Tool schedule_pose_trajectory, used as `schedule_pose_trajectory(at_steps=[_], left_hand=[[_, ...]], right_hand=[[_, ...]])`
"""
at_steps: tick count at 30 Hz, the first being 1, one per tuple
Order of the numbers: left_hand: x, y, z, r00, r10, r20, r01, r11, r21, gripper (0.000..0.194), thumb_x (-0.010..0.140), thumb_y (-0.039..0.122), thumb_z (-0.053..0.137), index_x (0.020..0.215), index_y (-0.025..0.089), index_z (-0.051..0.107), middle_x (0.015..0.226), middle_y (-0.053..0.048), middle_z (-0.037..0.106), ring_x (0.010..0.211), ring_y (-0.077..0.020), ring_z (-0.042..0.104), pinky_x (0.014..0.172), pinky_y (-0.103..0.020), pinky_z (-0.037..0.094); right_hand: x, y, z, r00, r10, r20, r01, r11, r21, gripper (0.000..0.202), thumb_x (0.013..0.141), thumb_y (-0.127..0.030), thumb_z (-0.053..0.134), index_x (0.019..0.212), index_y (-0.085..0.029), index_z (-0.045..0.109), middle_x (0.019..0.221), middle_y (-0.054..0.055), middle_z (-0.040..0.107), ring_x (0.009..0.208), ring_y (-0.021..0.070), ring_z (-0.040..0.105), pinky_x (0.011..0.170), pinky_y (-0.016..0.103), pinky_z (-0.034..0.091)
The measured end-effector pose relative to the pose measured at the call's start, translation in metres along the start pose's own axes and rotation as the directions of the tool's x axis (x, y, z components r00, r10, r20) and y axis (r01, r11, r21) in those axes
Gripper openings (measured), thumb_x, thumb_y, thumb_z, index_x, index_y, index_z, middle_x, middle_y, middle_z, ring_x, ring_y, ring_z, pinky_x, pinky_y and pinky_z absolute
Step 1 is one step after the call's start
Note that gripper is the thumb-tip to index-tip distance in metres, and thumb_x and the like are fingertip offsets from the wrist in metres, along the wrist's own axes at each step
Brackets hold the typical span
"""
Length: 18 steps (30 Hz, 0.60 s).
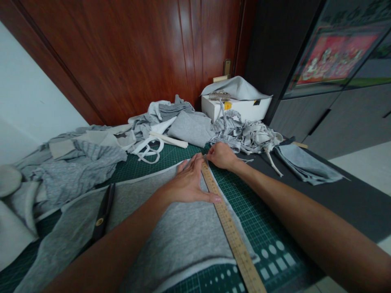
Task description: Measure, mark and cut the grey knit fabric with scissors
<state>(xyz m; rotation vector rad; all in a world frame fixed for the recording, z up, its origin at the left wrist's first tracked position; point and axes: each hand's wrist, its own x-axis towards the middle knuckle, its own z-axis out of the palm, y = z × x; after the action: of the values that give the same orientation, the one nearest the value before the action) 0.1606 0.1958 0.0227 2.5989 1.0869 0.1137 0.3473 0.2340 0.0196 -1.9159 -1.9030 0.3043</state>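
Observation:
A grey piece of fabric (183, 228) with pale edges lies on a green cutting mat (253, 219). Along its right side runs a wooden ruler (230, 228), tilted slightly in view. My left hand (189, 183) lies spread on the fabric, its thumb and fingertips pressing the ruler's left side. At the far end of the ruler, my right hand (221, 156) is closed in a pinch by the fabric's corner; what its fingertips hold is too small to make out. Black-handled scissors (102, 215) rest on the fabric, partly hidden behind my left forearm.
Heaped grey cloth (82, 162) spreads along the left and back. Behind the mat are a folded grey cloth (192, 128), tangled fabric strips (259, 136) and a white box (241, 108). Stacked grey pieces (308, 162) lie on the dark table at right, near its edge.

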Motion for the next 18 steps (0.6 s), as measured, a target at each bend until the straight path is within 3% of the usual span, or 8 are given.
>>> schedule_pose_trajectory(at_steps=[11, 18], left_hand=[[0.001, 0.0031, -0.0011, 1.0, -0.022, 0.001, 0.022, 1.0, 0.012, 0.139, 0.06, 0.084, 0.073, 0.162, 0.013, 0.01, 0.174, -0.026, 0.01, 0.162, -0.0405, 0.008, 0.13, -0.057, 0.007], [0.0035, 0.0007, 0.0012, 1.0, -0.011, -0.012, 0.011, 1.0, 0.022, 0.142, 0.057, 0.091, 0.069, 0.162, 0.013, 0.013, 0.174, -0.024, 0.012, 0.162, -0.0402, 0.011, 0.13, -0.053, 0.008]], right_hand=[[0.0018, 0.002, 0.0034, 1.0, 0.019, -0.015, -0.019, 1.0, 0.008, 0.02, 0.088, -0.029, 0.072, 0.088, -0.016, 0.087, 0.084, 0.011, 0.081, 0.076, 0.022, 0.072, 0.065, 0.028, 0.048], [0.0007, 0.0008, 0.0027, 1.0, 0.02, -0.023, -0.019, 0.999, 0.05, 0.019, 0.087, -0.027, 0.072, 0.089, -0.014, 0.086, 0.085, 0.012, 0.08, 0.078, 0.0228, 0.07, 0.067, 0.029, 0.047]])
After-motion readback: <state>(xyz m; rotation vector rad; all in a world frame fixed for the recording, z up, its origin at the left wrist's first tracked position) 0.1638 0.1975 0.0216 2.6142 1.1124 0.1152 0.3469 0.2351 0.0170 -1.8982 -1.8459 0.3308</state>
